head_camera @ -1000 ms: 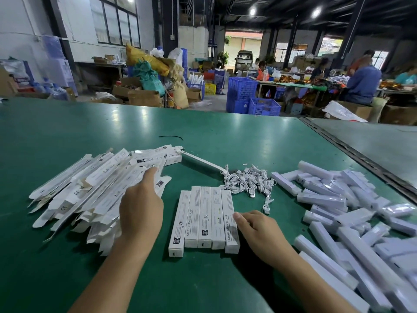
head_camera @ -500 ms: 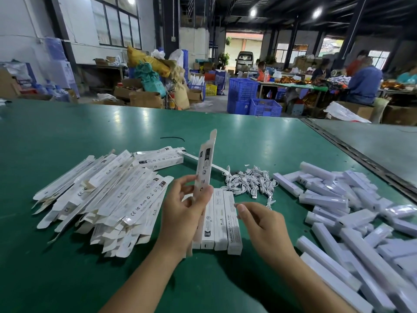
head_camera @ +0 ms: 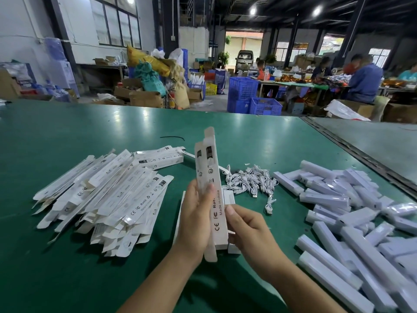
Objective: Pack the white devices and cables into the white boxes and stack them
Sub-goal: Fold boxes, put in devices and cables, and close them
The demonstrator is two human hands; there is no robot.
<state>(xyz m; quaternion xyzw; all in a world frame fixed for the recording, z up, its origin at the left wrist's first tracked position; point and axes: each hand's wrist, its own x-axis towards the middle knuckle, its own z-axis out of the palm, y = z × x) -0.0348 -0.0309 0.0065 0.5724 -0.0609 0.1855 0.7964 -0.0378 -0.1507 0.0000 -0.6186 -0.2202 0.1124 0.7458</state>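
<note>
The flat boxes (head_camera: 108, 199) pile at centre left, white devices (head_camera: 352, 224) at lower right; in centre frame my left hand (head_camera: 196, 222) grips one upright box (head_camera: 211, 172); my right hand (head_camera: 250, 231) seemingly pinches its edge; I judge the card light, easily creased; better to hold the long sides.

Dark green bench (head_camera: 67, 136) w/ a thin black strip (head_camera: 172, 137), white flat boxes (head_camera: 108, 195) w/ black print, white upright box (head_camera: 212, 177) w/ reddish lettering & small black marks, white cables (head_camera: 250, 181), white devices (head_camera: 338, 199) w/ pale bluish sheen, bright blue crates (head_camera: 242, 91) in bkgd.
</note>
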